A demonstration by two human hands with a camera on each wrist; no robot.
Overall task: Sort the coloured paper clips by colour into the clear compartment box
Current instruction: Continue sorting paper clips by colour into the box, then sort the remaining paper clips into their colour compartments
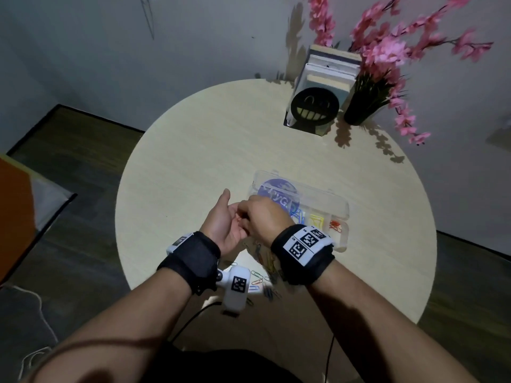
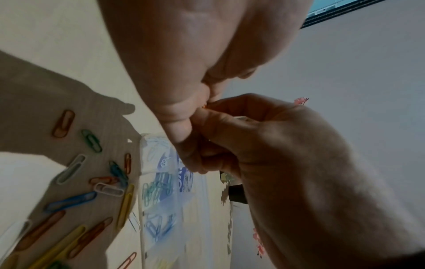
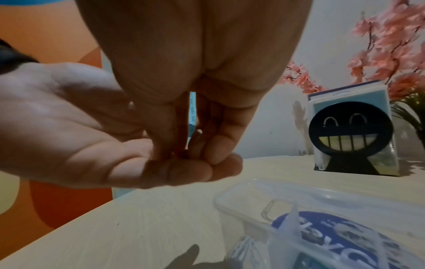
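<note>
My left hand [image 1: 225,223] is held palm up above the round table [image 1: 193,161], fingers nearly straight and a little cupped. My right hand [image 1: 260,214] reaches into that palm with bunched fingertips [image 3: 161,154]. They pinch something small and orange, seemingly a paper clip [image 3: 180,154]. The clear compartment box [image 1: 343,217] lies open just right of the hands, with blue clips [image 1: 297,214], yellow clips [image 1: 316,220] and red-orange clips [image 1: 336,225] in separate compartments. Its lid [image 1: 276,189] carries a purple sticker. Loose mixed clips [image 2: 76,167] lie on the table under my wrists.
A black smiley bookend [image 1: 315,105] holding books stands at the table's back, beside a dark vase [image 1: 362,106] of pink flowers. The wall runs close behind them. An orange object [image 1: 13,217] sits off the table to the left. Cables hang near my body.
</note>
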